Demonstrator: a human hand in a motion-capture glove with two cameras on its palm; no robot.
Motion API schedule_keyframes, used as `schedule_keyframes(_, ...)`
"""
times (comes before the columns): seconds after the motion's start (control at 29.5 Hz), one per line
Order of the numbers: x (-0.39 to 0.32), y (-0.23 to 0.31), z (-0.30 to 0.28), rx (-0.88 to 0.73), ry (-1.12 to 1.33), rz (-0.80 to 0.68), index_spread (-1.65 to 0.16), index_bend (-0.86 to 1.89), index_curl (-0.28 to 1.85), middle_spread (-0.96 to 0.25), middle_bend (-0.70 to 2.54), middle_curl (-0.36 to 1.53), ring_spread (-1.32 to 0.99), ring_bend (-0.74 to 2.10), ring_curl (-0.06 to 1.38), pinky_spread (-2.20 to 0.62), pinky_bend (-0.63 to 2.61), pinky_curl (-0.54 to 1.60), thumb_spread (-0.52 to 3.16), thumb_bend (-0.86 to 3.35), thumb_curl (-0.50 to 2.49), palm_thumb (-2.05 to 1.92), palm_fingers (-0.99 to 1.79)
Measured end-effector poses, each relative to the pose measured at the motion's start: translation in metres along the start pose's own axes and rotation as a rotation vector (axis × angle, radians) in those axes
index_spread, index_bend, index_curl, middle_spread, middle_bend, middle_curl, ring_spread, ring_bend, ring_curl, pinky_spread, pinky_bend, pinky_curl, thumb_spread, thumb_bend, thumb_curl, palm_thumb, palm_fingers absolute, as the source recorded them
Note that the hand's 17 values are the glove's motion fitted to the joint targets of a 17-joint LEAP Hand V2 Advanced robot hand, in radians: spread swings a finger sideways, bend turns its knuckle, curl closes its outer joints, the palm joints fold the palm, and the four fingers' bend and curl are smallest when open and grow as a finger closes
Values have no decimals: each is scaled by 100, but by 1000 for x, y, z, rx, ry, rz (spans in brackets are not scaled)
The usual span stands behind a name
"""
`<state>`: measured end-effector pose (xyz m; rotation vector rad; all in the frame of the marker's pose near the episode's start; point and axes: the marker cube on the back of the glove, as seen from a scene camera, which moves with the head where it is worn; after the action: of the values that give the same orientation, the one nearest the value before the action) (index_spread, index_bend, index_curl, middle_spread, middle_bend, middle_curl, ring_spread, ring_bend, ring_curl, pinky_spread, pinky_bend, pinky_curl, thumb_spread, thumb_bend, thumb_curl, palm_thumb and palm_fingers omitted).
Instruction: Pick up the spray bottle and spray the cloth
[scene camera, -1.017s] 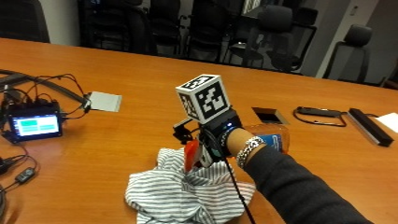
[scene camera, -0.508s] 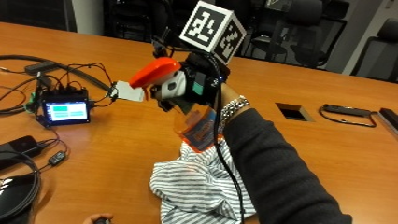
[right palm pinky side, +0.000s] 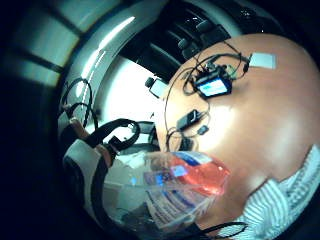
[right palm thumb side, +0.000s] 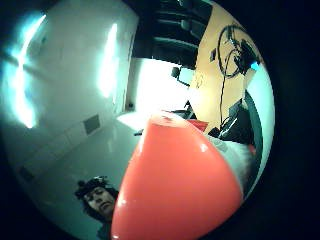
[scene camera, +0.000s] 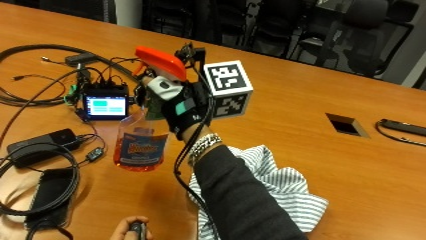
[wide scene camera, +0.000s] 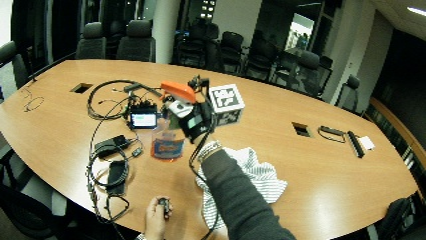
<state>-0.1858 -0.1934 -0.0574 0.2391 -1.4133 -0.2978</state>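
fingers hidden behind spray bottle (scene camera: 143, 135) neck, cloth (scene camera: 279, 187) part-covered by sleeve — label unreadable

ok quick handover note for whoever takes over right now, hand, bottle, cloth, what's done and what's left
Right hand: grips the spray bottle by its neck, lifted off the table, orange spray head on top, grip closed around it.
Striped cloth: crumpled on the table under the forearm, beside the raised bottle, not under it.
Done: bottle picked up.
Left: aim the nozzle at the cloth and spray; no spray is visible yet.
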Motion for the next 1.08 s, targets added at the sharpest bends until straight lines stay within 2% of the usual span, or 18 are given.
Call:
schedule_keyframes(0.27,21,24,24,11,54,55,-33,19,64,-23,50,51,-23,67,46,-23,40,38,32,-3,82,98,132)
schedule_keyframes(0.75,8,31,7,112,172,29,-33,19,64,-24,52,51,-24,66,45,-28,41,38,32,-3,82,96,135)
schedule_keyframes(1.08,22,46,3,25,149,108,-34,19,64,-25,54,52,-26,62,45,-30,43,38,31,-3,83,96,132)
